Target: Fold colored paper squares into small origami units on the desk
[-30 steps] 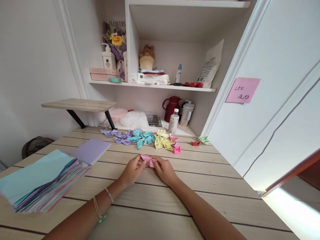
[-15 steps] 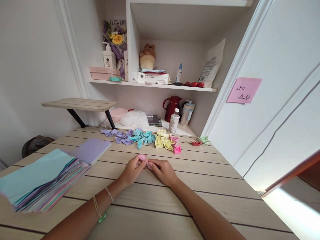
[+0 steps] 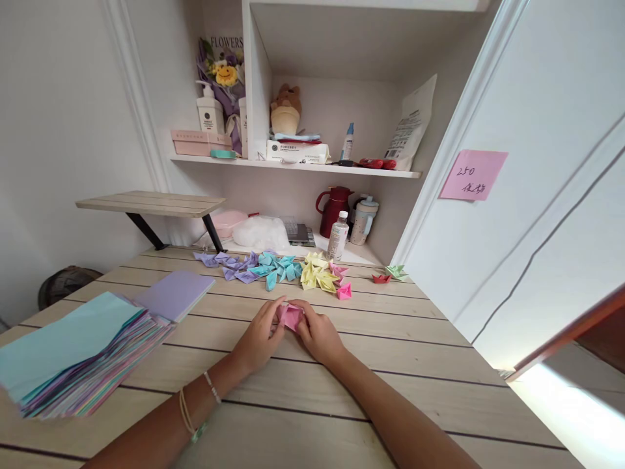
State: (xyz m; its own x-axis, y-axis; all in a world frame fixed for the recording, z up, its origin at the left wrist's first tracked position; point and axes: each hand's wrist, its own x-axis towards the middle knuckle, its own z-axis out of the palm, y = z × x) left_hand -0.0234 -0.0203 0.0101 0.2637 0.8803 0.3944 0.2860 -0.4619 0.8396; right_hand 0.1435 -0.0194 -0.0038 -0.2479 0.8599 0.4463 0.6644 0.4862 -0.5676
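The left hand [image 3: 258, 333] is pinching the left end of a small folded pink paper [image 3: 291, 317], and the right hand [image 3: 321, 333] is gripping its right end, just nearer than the row of coloured paper pieces [image 3: 279, 268] on the wooden table [image 3: 293, 387]. The piece is probably weighing almost nothing, its creases giving some stiffness while its thin walls are denting or tearing easily; the folded ends are likely offering the safest light hold

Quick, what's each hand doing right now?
Left hand: closed on the pink folded paper, holding its left side.
Right hand: closed on the same paper's right side.
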